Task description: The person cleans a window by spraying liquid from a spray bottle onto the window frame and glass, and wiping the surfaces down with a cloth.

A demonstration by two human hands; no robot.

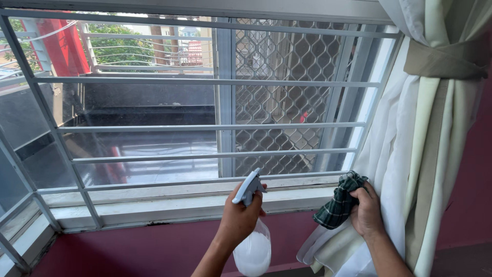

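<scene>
My left hand (240,215) grips a clear spray bottle (252,251) with a white trigger head (248,185), its nozzle aimed up toward the window glass (148,107). My right hand (367,209) is closed around a bunched dark green checked cloth (339,204), held just below the window sill (179,205) next to the curtain. Both hands are low in the view, in front of the sill.
White horizontal bars (205,126) cross the window in front of the glass. A diamond-mesh screen (279,97) sits behind the right pane. A tied-back white and cream curtain (425,154) hangs at the right. The wall (128,246) under the sill is dark red.
</scene>
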